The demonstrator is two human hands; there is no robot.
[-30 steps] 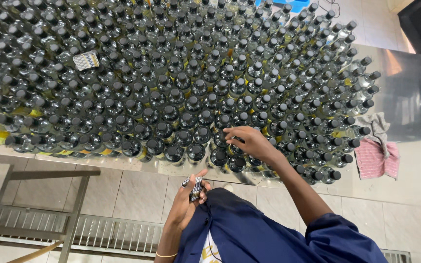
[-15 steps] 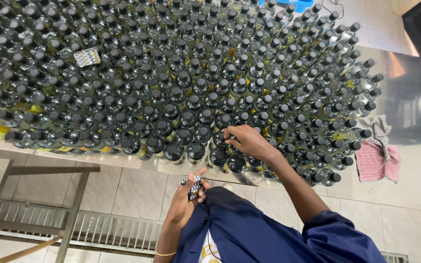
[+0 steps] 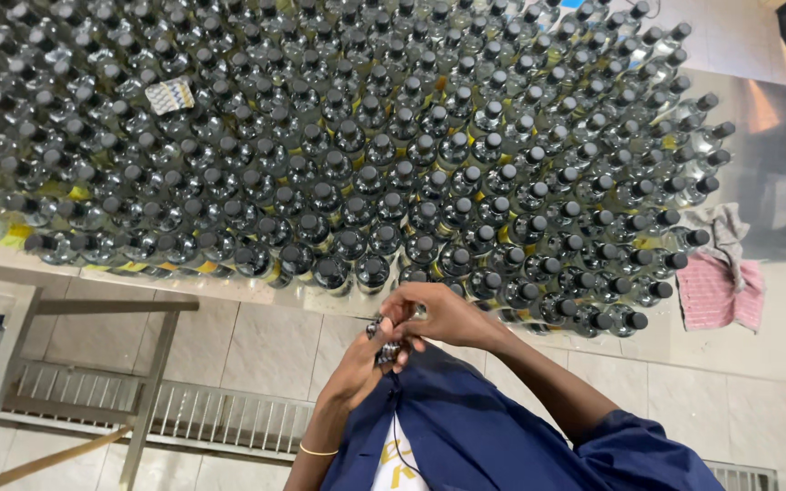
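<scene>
Both hands meet close to the chest, just off the near edge of the steel table (image 3: 757, 182). Left hand (image 3: 361, 364) is curled around a small stack of patterned black-and-white seals (image 3: 384, 341), thumb and fingers grasping it; right hand (image 3: 438, 314) comes in from the right with fingertips pinching at the top of that same stack, so the 2 hands touch at the seals. The stack sits between the 2 sets of fingers, its long axis running roughly up and down in the head view, mostly hidden by fingers, so the exact count cannot be told. The right hand is the nearer one to the capped bottles (image 3: 384, 182); the closest row lies just beyond its knuckles, apart from it, not touching. Bottles are clear with dark caps, upright, packed tight across nearly the whole tabletop, yellowish labels showing low on some. A loose patterned packet (image 3: 170, 94) rests on bottle tops far off to the upper left, well apart from both hands. A pink cloth (image 3: 716, 291) with a grey rag on it lies on the bare right part of the table. Below: pale tiled floor (image 3: 256, 341), a metal floor grate (image 3: 202, 414), a metal frame stand (image 3: 93, 309) at left. Person wears a navy shirt (image 3: 466, 427), thin bangle on left wrist.
</scene>
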